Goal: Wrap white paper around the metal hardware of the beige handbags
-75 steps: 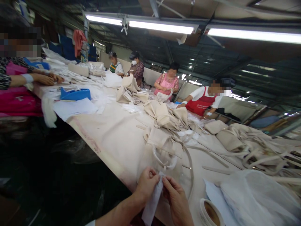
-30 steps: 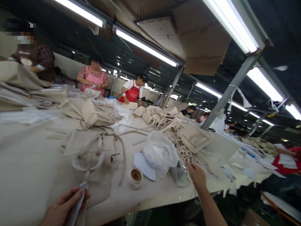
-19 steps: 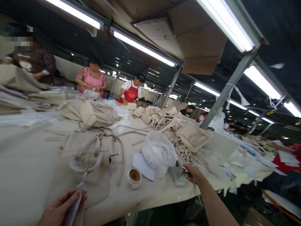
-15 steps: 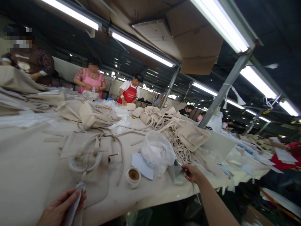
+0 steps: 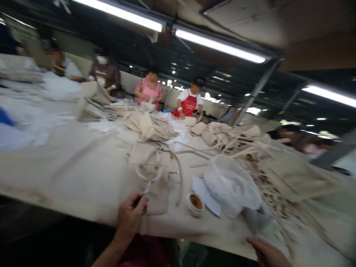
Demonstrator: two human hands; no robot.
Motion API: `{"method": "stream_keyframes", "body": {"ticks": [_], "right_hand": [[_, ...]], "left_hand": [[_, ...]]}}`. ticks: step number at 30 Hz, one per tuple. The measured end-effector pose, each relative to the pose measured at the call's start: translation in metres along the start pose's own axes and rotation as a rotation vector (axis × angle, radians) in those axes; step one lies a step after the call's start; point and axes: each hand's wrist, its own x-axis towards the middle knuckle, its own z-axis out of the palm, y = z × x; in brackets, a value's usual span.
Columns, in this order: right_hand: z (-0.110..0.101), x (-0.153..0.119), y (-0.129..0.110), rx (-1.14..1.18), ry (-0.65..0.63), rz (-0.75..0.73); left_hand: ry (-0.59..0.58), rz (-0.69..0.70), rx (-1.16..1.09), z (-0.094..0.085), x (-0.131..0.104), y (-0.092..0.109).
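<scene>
My left hand [image 5: 130, 213] is closed on a pale strap [image 5: 143, 224], with its fingers pinched near the white-wrapped upper part. Just beyond, a beige bag [image 5: 158, 196] lies flat on the table, and a ring-shaped handle wrapped in white [image 5: 148, 174] stands over it. My right hand [image 5: 268, 254] is at the bottom edge, smeared by motion, in front of a clear plastic container [image 5: 258, 220]. Whether it holds anything does not show. Between the hands stands a small white tub [image 5: 195, 204] with brown stuff in it, beside a white sheet [image 5: 205, 194].
A translucent plastic bag [image 5: 230, 185] sits right of the tub. Beige bags and straps [image 5: 294, 174] are heaped at the right, with more bags [image 5: 147, 126] farther back. Several people work across the table, one in a red apron [image 5: 189, 105]. The table's front edge [image 5: 91, 218] runs near me.
The view has swung left, so the table things appear farther right. My left hand still grips the strap. My right hand now appears lower, nearer the table's front edge.
</scene>
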Motion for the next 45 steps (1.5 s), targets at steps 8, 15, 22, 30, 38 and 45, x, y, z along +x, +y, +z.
{"method": "stream_keyframes", "body": {"ticks": [8,15,22,30,38,45], "right_hand": [[0.148,-0.083,-0.200,0.373,-0.853,-0.260],[0.202,-0.071,-0.224,0.269,-0.802,-0.386],[0.212,-0.068,-0.220,0.196,-0.811,-0.362],[0.211,-0.074,-0.213,0.276,-0.959,-0.229],[0.228,-0.086,-0.202,0.779,-0.967,-0.037],[0.232,-0.086,-0.201,0.936,-1.055,0.024]], "left_hand": [[0.088,0.449,0.513,-0.004,-0.005,-0.008],[-0.013,0.372,0.508,-0.011,-0.008,-0.004],[-0.002,0.205,0.144,-0.018,-0.010,0.004],[-0.076,-0.370,-0.299,-0.012,0.001,0.009],[-0.018,-0.241,-0.501,-0.004,-0.002,-0.009],[-0.118,-0.365,-0.599,-0.009,-0.007,-0.002]]}}
